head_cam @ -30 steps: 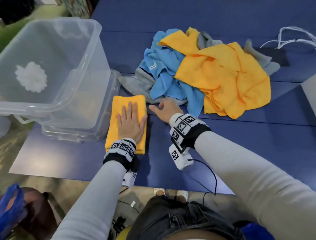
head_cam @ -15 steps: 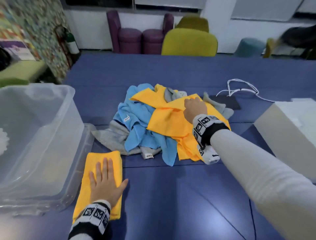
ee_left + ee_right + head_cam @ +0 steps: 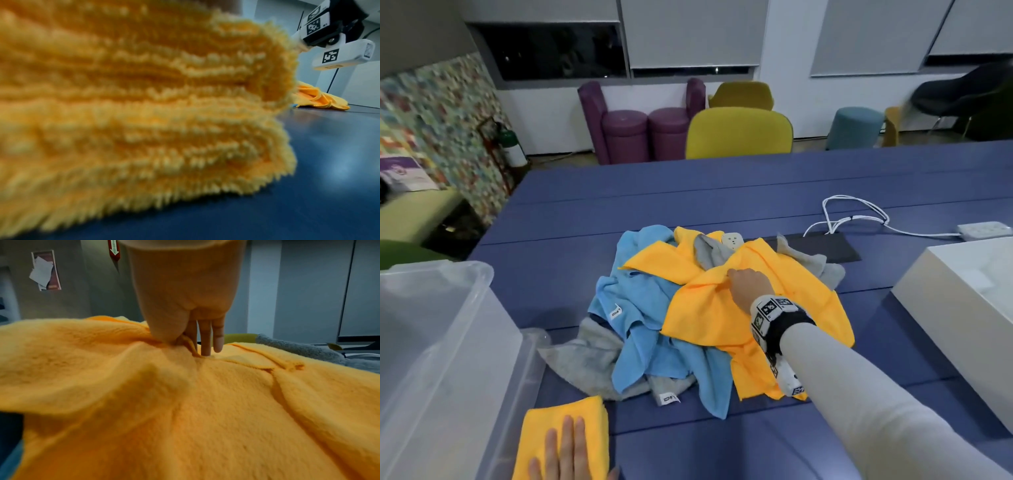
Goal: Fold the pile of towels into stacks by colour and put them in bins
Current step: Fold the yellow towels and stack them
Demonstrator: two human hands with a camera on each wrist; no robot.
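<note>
Partly cropped: left hand (image 3: 566,452) on towel (image 3: 561,421).

Room's pretty dim: grey roller blinds (image 3: 693,32) over dark windows (image 3: 558,51), white wall, 2 purple chairs (image 3: 643,123), yellow chairs (image 3: 738,132), teal stool (image 3: 858,128), colourful mosaic wall (image 3: 438,113) on the left.

Three yellow towels (image 3: 750,318), two bins (image 3: 441,342).

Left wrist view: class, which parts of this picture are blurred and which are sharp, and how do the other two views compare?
Left wrist view: folded yellow towel is blurred, too close; right wrist's tagged band behind is sharp, with glare on the table. Right wrist view: nearest yellow towel soft, fingers clearer. Head view: mostly sharp, edges bowed.
</note>
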